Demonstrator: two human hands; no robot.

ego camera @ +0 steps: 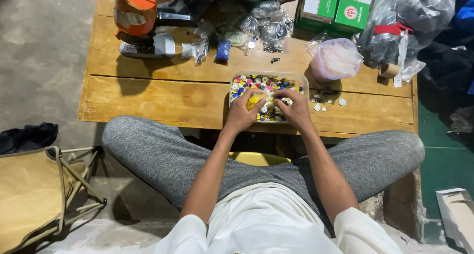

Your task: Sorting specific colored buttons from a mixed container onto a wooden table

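Note:
A clear rectangular tray (305, 81) full of several small coloured round pieces sits near the front edge of a low wooden table (163, 93). My left hand (243, 111) rests in the tray with its fingers curled over a yellow piece (254, 101). My right hand (295, 108) lies beside it in the tray, fingers bent down into the pieces. Whether the right fingers pinch one is hidden. A few loose white pieces (326, 104) lie on the table to the right of the tray.
Behind the tray lie small plastic bags (269, 24), a lidded translucent tub (335, 60), green boxes (335, 7) and an orange device (136, 12). A large bag (405, 21) is at the right, a folding stool (39, 190) on the floor at the left.

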